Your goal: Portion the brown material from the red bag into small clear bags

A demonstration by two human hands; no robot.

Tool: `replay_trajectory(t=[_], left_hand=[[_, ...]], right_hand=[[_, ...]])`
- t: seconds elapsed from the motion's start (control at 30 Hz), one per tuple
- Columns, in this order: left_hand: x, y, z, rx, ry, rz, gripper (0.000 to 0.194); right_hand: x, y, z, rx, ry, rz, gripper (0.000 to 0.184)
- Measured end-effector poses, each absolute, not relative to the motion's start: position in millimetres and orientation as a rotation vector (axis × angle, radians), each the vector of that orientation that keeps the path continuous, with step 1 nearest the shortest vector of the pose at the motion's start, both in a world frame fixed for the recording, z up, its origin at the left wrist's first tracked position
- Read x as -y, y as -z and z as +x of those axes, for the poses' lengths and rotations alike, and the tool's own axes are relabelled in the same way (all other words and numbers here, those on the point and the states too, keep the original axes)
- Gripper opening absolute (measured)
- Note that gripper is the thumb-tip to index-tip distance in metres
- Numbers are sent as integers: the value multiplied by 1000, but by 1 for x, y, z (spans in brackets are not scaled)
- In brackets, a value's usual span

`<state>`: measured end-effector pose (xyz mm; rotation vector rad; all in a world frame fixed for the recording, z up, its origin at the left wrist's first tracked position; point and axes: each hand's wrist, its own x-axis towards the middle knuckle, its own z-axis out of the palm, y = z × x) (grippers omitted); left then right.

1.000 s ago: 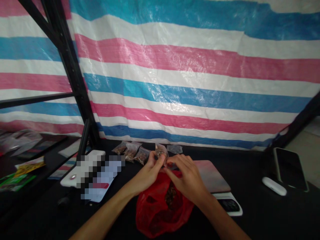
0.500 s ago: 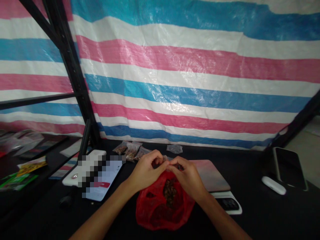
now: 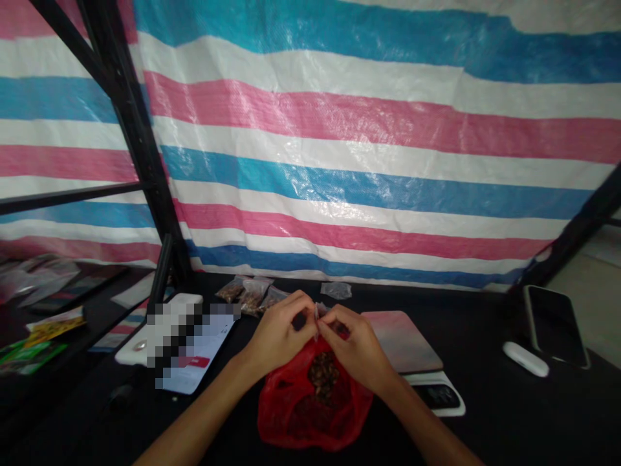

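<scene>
My left hand (image 3: 286, 332) and my right hand (image 3: 353, 340) meet above the far rim of a red plastic bag (image 3: 279, 414). Both pinch the top of a small clear plastic bag (image 3: 317, 313), which is seen nearly edge-on and mostly covered by my fingers. What is inside it cannot be made out. The red bag lies open, with brown dried pieces (image 3: 323, 377) heaped in it. Behind my left hand stand several filled clear bags (image 3: 251, 294) with brown contents. A flat clear bag (image 3: 336, 290) lies beyond my right hand.
Right of the red bag is a white digital scale (image 3: 453, 402) with a pinkish board (image 3: 405, 343). Farther right lie a white case (image 3: 525, 359) and a phone (image 3: 556, 325). At left are a white device (image 3: 187, 303), a pale blue sheet (image 3: 182, 382) and a black frame post (image 3: 140, 142).
The small bag was upright with its brown contents showing; now it is lower and edge-on between my fingers. My left hand has turned, and both hands pinch the bag's top.
</scene>
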<state>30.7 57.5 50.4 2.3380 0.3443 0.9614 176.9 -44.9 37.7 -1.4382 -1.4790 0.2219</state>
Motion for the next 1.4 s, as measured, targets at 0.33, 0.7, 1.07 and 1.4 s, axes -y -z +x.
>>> replay_trajectory(t=[0.33, 0.7, 1.07, 1.4], left_hand=[[-67, -50, 27, -404, -912, 2325, 17], [-46, -64, 26, -93, -968, 2178, 17], [-52, -70, 13, -126, -534, 1999, 30], [-42, -55, 22, -230, -401, 2071, 48]], right_hand=[[50, -43, 184, 1523, 92, -1536, 20], [49, -49, 197, 1291, -493, -1376, 34], [67, -67, 198, 1542, -473, -1276, 29], [70, -68, 197, 1661, -433, -1260, 36]])
